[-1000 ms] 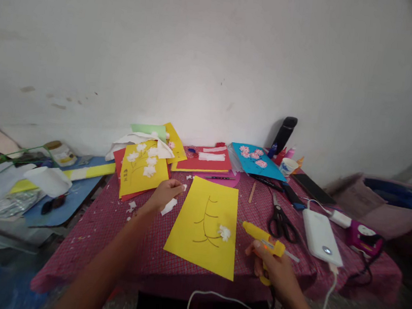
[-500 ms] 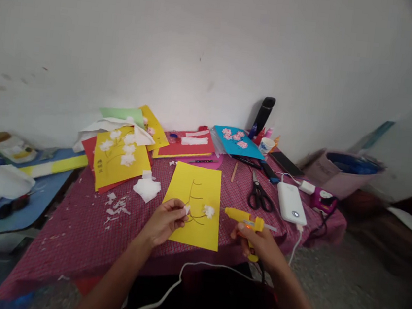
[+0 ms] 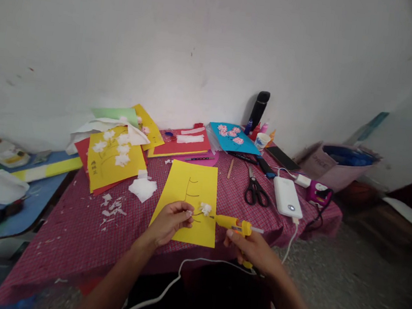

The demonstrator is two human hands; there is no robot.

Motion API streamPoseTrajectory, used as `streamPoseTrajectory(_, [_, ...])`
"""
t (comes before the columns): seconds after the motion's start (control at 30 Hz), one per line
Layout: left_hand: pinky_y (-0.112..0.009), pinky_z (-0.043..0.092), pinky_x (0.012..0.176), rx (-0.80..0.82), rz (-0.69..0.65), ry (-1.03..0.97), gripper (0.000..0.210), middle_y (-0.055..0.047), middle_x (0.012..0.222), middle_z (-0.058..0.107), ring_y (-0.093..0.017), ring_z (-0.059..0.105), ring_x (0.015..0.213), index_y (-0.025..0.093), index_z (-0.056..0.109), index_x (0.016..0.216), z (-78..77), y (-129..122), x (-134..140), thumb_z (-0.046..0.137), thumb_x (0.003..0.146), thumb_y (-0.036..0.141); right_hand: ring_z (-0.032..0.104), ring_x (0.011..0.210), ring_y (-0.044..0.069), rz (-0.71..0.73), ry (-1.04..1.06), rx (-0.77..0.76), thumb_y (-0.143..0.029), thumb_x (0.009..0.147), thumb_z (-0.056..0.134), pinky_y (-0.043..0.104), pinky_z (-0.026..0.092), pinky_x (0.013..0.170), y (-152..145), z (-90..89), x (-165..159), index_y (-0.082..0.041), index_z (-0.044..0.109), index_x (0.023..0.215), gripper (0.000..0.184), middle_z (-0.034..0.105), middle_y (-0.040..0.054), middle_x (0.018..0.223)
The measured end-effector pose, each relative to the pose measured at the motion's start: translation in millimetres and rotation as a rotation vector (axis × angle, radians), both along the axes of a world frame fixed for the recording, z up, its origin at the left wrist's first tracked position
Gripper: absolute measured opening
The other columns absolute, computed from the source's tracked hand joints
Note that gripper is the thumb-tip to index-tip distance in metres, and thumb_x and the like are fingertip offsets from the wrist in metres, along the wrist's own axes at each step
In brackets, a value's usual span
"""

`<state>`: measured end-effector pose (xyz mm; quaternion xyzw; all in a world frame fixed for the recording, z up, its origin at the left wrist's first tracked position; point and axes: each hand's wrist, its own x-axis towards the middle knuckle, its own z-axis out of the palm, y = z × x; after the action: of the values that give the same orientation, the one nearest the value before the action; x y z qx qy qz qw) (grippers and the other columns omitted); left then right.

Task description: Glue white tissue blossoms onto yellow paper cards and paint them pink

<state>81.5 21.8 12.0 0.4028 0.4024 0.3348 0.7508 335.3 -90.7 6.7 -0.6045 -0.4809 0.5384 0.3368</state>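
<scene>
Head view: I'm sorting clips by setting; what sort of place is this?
Probably an indoor craft workspace: a yellow glue gun, black-handled scissors and a pink-flowered blue card suggest it.

The single view looks from the wearer's head, forward and down over the worktop point(image 3: 71, 228) to the wall point(image 3: 166, 46) behind; it sits near, forearms point(image 3: 132, 265) entering from below; the yellow sheet point(image 3: 194, 188) lies below centre, floor point(image 3: 323, 267) at lower right.

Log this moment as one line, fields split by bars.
left hand: pinching white scrap | right hand: holding yellow glue gun | yellow sheet: one white paper flower on it
</scene>
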Motion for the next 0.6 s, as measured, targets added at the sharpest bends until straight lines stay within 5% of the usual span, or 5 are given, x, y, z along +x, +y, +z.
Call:
streamPoseTrajectory(0.2, [-0.027,0.049,0.069,0.272,0.032,0.248,0.024,0.0,0.073,0.065,-0.012,0.061,0.065,0.015,0.067,0.089,-14.2,7,3,0.074,0.075,0.034,0.046,0.042,0.012,0.016,0.003,-0.009,-0.074,0.088,0.054,0.023,0.033,0.043,-4,-1.0,-18,-0.018,0.072,0.083,0.059,0.052,-0.0036,0.047])
streamPoseTrajectory(0.43, [-0.027,0.048,0.07,0.276,0.045,0.268,0.026,0.0,0.074,0.066,-0.014,0.061,0.069,0.017,0.066,0.093,-19.5,13,-10,0.071,0.077,0.037,0.062,0.064,0.016,-0.075,0.145,0.095,-0.071,0.089,0.057,0.025,0.045,0.059,-13,-4.6,-26,-0.017,0.075,0.086,0.057,0.069,0.0048,0.07])
streamPoseTrajectory(0.6, [-0.027,0.047,0.07,0.341,-0.034,0.313,0.019,0.0,0.071,0.065,-0.014,0.061,0.068,0.018,0.066,0.093,-18.7,6,-3,0.066,0.081,0.034,0.052,0.047,0.013,-0.164,-0.016,0.002,-0.072,0.087,0.055,0.024,0.038,0.048,-13,-8.8,-23,-0.017,0.075,0.087,0.058,0.06,-0.0004,0.052])
